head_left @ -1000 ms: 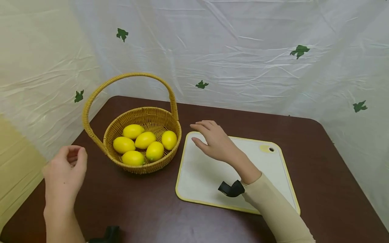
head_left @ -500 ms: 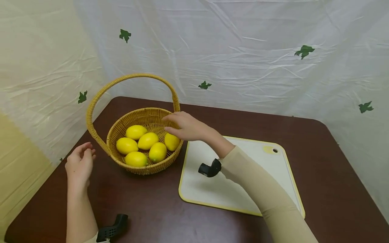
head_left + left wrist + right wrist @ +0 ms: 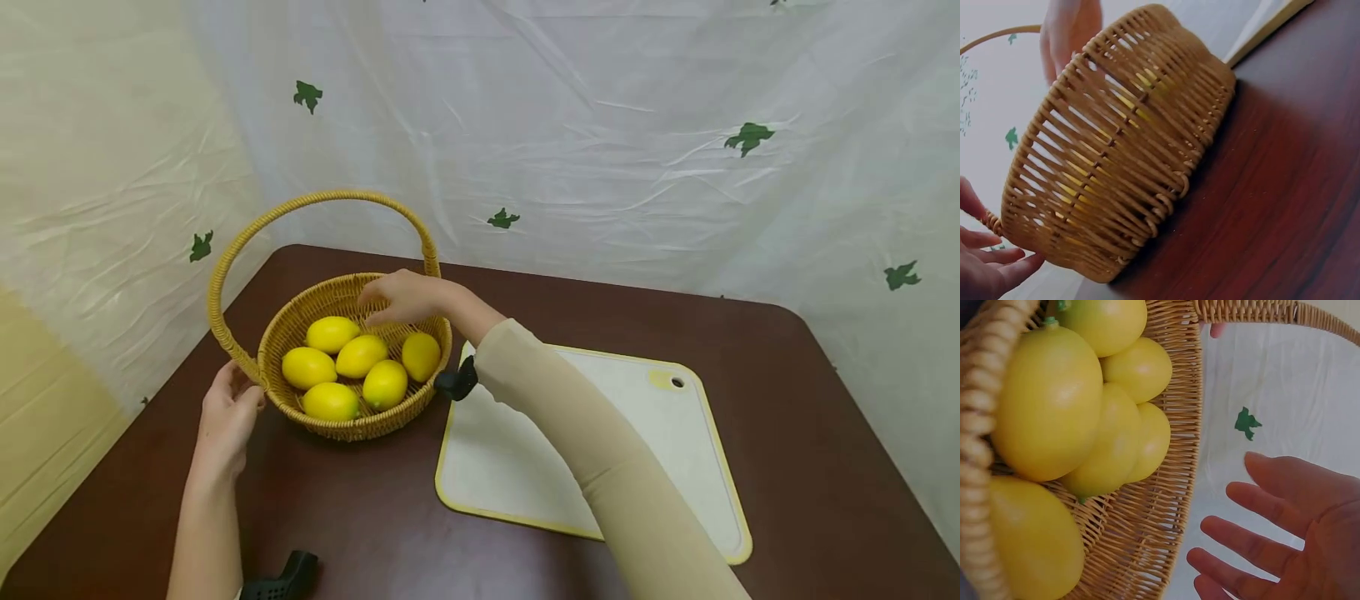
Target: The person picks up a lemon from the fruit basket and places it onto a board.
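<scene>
A wicker basket [image 3: 352,429] with a tall arched handle stands on the left half of the table and holds several lemons [image 3: 330,402]. At its left side, my left hand [image 3: 227,417] pinches the foot of the handle. Its thumb and fingers [image 3: 1000,262] lie on either side of that foot in the left wrist view. My right hand [image 3: 405,296] hovers over the back right part of the basket, fingers spread and nothing in them. In the right wrist view the fingers [image 3: 1250,544] are apart from the lemons and the wicker rim.
A white cutting board [image 3: 517,467] with a yellow edge lies right of the basket, partly under the right sleeve [image 3: 600,450]. The dark brown table [image 3: 810,467] meets white curtains [image 3: 600,167] with green leaf shapes behind.
My right hand has moved left from above the cutting board to over the basket. My left hand has come right and forward to the basket's left side. The basket has not visibly moved.
</scene>
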